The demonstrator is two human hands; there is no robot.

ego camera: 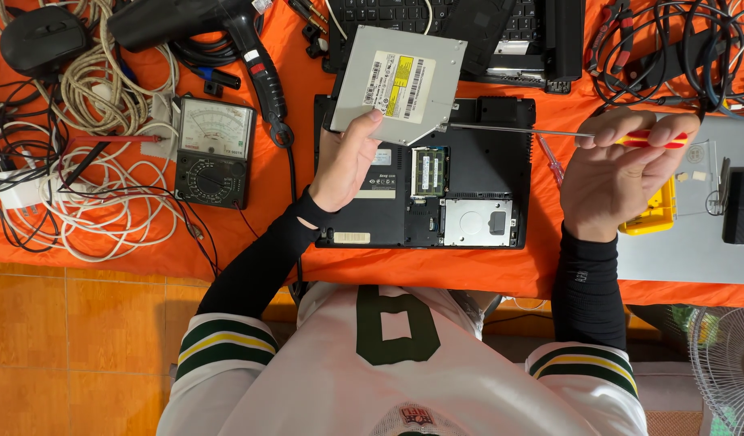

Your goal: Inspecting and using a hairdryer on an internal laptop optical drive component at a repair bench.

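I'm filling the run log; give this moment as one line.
left hand: holds optical drive | right hand: holds screwdriver, tip at drive edge | opened laptop beneath

A flat grey optical drive (398, 83) with a yellow-and-white label is held tilted above the opened laptop (469, 202), a red-handled screwdriver (549, 133) lying level, tip at its edge.

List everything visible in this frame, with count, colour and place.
optical drive: 1, silver with yellow label, held above laptop
screwdriver: 1, red-yellow handle, tip at the drive
laptop: 1, black, bottom opened, table centre
multimeter: 1, black, left of laptop
heat gun: 1, black, top left
cables: several, white and black, left
second laptop: 1, black, top
tablecloth: 1, orange
fan: 1, white, bottom right
left hand: holds drive
right hand: holds screwdriver
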